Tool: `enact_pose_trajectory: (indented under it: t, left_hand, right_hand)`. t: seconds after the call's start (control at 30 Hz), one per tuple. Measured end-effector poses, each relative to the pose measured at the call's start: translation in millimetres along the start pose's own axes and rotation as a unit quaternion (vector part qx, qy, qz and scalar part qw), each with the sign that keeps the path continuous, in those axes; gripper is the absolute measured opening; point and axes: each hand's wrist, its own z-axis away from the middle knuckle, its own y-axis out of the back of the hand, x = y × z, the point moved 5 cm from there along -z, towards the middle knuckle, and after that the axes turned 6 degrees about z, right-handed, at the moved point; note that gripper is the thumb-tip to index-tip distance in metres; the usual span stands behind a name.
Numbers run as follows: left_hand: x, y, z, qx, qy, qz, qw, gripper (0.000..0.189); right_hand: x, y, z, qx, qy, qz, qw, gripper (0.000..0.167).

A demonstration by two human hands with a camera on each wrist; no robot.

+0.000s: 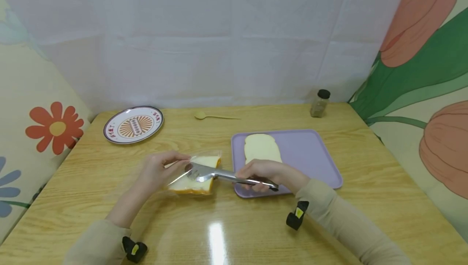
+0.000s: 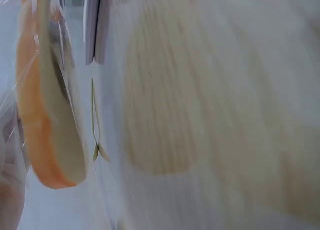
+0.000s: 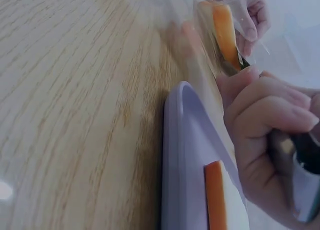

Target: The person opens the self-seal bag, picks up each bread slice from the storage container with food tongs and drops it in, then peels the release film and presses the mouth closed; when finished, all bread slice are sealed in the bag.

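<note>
Leftward, tongs [image 1: 224,175] pass tray's edge [image 1: 235,163] to bagged bread [image 1: 193,185]

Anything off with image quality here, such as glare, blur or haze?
Head view: a bright glare streak on the table near the bottom edge, the left hand slightly soft; left wrist view: hazy, wood grain smeared, thin glints on the plastic bag; right wrist view: a white glare spot at the left edge, pale haze toward the upper right.
</note>
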Motion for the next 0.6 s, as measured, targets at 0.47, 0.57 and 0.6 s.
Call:
enact_pose_trajectory:
  t: [0.47,0.57,0.6]
  left_hand:
    - [-1.6,-2.5,0.2,0.002,0.001,0.031,0.9995,0.013]
    - [-1.7,0.3,0.8,0.007,0.012,0.037,0.9992,0.014]
    - [-1.4,1.2,0.9,0.010,0.013,0.039,0.9991,0.014]
  right_hand:
    - [-5.2,-6.1,-5.7,0.005,0.000,-0.013,0.9999,0.032]
    - [-2.4,-4.6,-6.9,0.000,-0.010,-0.033,0.9994,0.029]
    - [-1.5,-4.2,-7.2,-0.002,-0.012,-0.039,0.9992,0.028]
